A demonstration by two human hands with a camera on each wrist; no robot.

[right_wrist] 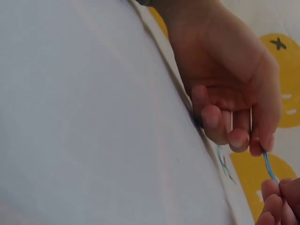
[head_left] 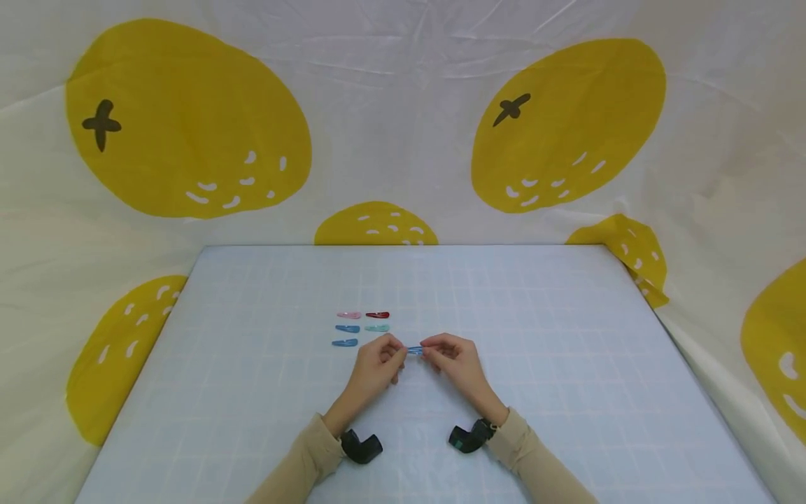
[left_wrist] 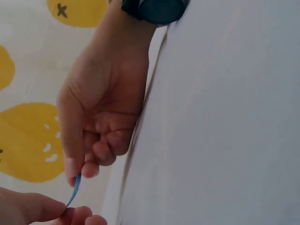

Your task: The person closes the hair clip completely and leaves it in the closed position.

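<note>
Both hands meet over the table around a blue snap hair clip (head_left: 415,350), which spans the gap between them. My left hand (head_left: 378,360) pinches one end between thumb and forefinger. At the other end, the thumb and forefinger of my right hand (head_left: 456,360) pinch the clip too. Seen edge-on in the left wrist view, the blue hair clip (left_wrist: 74,191) looks thin and slightly bent. The fingertips cover both of its ends.
Left of the hands lie several hair clips in two columns: a pink clip (head_left: 349,315), a red clip (head_left: 378,315), a mint clip (head_left: 377,327), a blue clip (head_left: 348,328) and a lower blue clip (head_left: 344,343). They rest on a pale checked tabletop (head_left: 535,308).
</note>
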